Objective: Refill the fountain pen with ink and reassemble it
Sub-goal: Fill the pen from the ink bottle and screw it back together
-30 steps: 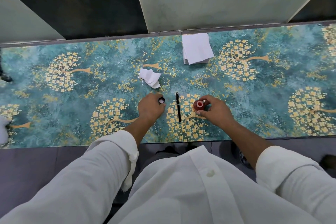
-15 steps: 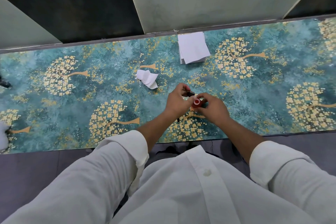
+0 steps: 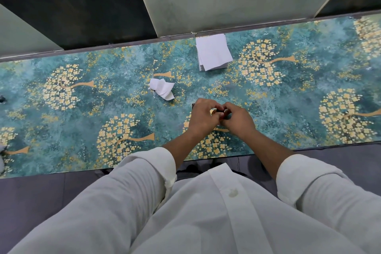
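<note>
Pinching one small dark cap [image 3: 219, 110] between them — both hands, left hand [image 3: 203, 118] and right hand [image 3: 237, 119]; axis unclear.

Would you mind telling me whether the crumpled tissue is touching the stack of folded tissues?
Apart. The head view shows the crumpled tissue lying nearer the person, with a clear strip of patterned tablecloth between it and the stack of folded tissues.

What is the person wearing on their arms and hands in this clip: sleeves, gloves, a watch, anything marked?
Both arms wear long white shirt sleeves, the left sleeve and right sleeve each rolled into a thick cuff below the elbow, leaving the forearms bare. The left hand and right hand are bare: no gloves, and no watch, ring or band shows. The shirt front is plain white with a buttoned placket.
</note>
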